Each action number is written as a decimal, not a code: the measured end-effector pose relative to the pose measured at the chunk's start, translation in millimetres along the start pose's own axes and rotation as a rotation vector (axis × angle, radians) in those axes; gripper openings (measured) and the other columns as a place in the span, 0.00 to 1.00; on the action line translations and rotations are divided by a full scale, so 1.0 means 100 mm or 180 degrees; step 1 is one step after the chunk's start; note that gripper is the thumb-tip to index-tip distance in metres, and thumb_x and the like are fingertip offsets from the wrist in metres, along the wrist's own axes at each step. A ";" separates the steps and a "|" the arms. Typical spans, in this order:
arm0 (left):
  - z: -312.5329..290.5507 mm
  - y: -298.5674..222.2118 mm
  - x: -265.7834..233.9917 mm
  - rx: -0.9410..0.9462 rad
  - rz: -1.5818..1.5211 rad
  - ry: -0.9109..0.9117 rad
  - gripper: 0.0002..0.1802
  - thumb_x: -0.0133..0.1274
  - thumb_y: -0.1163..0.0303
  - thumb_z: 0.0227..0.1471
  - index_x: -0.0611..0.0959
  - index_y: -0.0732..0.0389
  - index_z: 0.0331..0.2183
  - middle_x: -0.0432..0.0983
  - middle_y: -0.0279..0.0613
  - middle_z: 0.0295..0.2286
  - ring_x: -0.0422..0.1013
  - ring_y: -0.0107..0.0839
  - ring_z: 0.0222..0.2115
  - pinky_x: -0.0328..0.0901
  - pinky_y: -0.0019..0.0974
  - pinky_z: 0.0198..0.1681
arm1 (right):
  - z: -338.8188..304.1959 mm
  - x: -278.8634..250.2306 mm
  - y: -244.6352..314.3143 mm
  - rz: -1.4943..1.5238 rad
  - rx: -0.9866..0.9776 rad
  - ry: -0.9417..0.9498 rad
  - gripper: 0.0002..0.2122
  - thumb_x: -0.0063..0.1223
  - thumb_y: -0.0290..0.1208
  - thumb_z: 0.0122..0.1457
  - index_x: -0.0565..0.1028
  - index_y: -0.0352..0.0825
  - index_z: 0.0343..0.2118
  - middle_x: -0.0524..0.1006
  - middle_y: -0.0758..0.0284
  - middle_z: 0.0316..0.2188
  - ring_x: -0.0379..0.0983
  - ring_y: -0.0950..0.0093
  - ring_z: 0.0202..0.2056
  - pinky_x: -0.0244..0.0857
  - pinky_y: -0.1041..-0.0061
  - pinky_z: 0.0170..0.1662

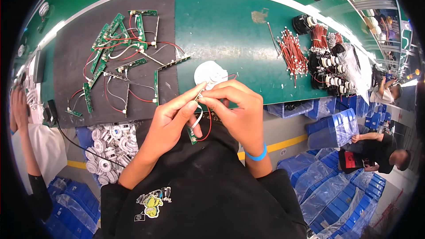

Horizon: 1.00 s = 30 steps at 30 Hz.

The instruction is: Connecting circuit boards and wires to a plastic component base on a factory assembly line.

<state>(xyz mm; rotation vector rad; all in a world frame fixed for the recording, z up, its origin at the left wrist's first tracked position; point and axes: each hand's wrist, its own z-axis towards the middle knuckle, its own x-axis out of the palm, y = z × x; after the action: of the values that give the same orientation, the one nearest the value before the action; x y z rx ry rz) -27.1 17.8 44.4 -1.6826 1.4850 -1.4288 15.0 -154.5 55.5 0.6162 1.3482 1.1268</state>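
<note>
Just in front of my body, both hands meet at the fingertips over the near edge of the bench. My left hand (167, 121) is closed, thumb and forefinger pinching a small wired circuit board assembly. From below these fingers hangs its green board (192, 136), joined by a white cable (198, 117) and a red wire (210, 125). Fingers of my right hand (239, 108) pinch the upper end of the same assembly; the exact part between the fingertips is mostly hidden. A white round plastic part (209, 73) lies on the bench just beyond my fingertips.
Several wired green boards (141, 28) lie on a black mat (150, 4) at left. Bundled red wires (292, 53) and black-and-white round parts (325, 64) sit at right. White parts (110, 150) fill a container below left. Blue bins (332, 128) and other people (376, 150) are nearby.
</note>
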 end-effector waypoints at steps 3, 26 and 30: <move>-0.01 -0.04 -0.01 0.0010 0.0228 0.0067 0.22 0.42 0.66 0.62 0.69 0.64 0.56 0.75 0.40 0.42 0.70 0.19 0.21 0.64 0.24 0.27 | 0.02 -0.01 0.03 0.0337 0.0417 0.0142 0.11 0.65 0.20 0.44 0.80 0.32 0.33 0.79 0.67 0.29 0.73 0.83 0.26 0.65 0.84 0.26; 0.43 -0.70 0.00 0.0410 0.0384 0.0486 0.21 0.45 0.68 0.59 0.72 0.67 0.52 0.76 0.45 0.36 0.70 0.21 0.18 0.67 0.25 0.27 | 0.00 0.00 -0.24 0.1831 0.0481 -0.1966 0.11 0.52 0.24 0.58 0.72 0.27 0.43 0.75 0.68 0.29 0.67 0.85 0.24 0.61 0.85 0.24; 1.09 -1.24 -0.12 0.1116 0.1647 0.0899 0.19 0.46 0.66 0.58 0.74 0.64 0.49 0.76 0.45 0.38 0.69 0.18 0.19 0.67 0.23 0.26 | -0.22 0.07 -0.82 0.1386 0.1425 -0.1509 0.08 0.46 0.26 0.63 0.74 0.29 0.40 0.75 0.68 0.28 0.66 0.85 0.23 0.61 0.84 0.24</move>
<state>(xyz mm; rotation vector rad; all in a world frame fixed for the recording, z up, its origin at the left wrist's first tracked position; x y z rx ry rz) 124.1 36.7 109.1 -0.8340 1.5515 -1.5500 15.3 -186.0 -24.0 1.4616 1.0728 0.9263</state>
